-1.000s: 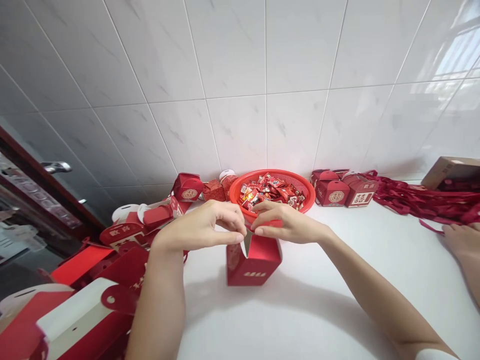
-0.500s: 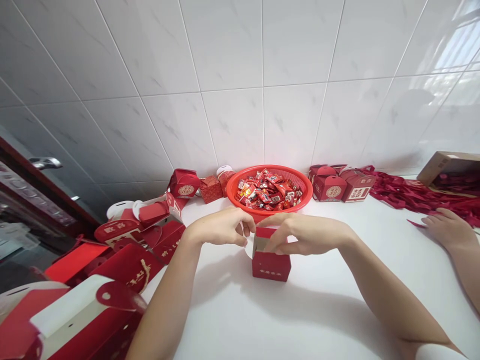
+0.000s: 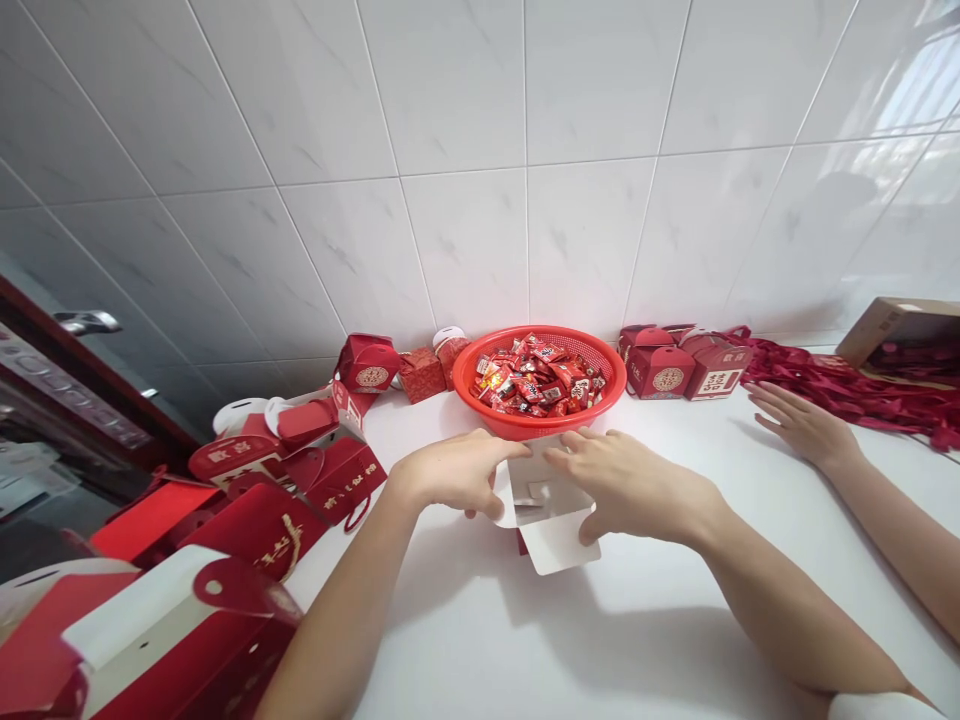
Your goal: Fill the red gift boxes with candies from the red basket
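Note:
A small red paper gift box [image 3: 559, 550] stands on the white table, its top open and its white inside showing. One white flap is folded out over its near side. At the box's left edge my left hand [image 3: 456, 475] pinches a white side flap between thumb and fingers. My right hand [image 3: 634, 490] grips the right side, with the thumb on the near flap and the fingers at the far edge. Just behind the box is a red plastic basket [image 3: 538, 432] heaped with red-wrapped candies [image 3: 536, 378].
Red gift boxes [image 3: 341, 475] crowd the left side. More boxes [image 3: 660, 372] stand right of the basket. A co-worker's hand [image 3: 806, 425] lies on the table near dark red ribbons [image 3: 847, 390] and a cardboard box [image 3: 892, 315]. A tiled wall [image 3: 465, 250] rises behind.
The box's red top flap has been opened outward toward me, so the white inside shows. My right hand has shifted to the box's right side. The co-worker's hand has moved left.

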The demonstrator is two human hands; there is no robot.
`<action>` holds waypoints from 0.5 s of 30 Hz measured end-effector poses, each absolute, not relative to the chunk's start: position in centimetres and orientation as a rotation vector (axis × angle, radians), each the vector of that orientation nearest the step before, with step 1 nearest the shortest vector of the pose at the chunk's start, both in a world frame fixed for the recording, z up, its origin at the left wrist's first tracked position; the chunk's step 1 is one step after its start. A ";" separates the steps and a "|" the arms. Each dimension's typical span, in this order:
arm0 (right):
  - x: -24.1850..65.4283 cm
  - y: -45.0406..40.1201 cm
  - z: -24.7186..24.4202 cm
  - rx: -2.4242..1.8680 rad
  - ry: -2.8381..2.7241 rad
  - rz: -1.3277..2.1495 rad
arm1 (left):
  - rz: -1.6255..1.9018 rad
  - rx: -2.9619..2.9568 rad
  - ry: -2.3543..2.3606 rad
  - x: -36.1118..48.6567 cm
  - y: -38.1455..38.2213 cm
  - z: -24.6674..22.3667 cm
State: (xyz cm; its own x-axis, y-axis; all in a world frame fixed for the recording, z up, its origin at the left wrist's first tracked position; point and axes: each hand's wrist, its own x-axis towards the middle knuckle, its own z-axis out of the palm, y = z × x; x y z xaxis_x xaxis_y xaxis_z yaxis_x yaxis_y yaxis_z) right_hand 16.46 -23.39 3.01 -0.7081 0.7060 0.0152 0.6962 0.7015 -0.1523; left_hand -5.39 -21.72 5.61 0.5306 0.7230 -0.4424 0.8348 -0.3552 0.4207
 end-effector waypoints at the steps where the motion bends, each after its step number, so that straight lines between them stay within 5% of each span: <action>1: 16.5 -23.4 3.0 -1.216 -2.827 0.219 | -0.255 2.153 1.262 -5.2 -21.9 5.6; 11: 16.8 -23.0 3.2 -1.211 -2.962 0.336 | -0.544 2.132 1.124 -3.0 -23.0 5.1; 15: 16.4 -23.2 3.5 -1.238 -3.036 0.315 | -0.402 2.204 0.963 -3.2 -23.7 5.9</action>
State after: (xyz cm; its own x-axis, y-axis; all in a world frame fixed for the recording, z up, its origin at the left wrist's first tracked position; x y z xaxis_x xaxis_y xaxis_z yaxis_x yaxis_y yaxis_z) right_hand 16.40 -23.22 3.53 -0.7076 0.6744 -0.2110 0.7033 0.7010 -0.1181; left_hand -3.24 -23.70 5.94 0.6772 0.5229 -0.5177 0.7358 -0.4880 0.4696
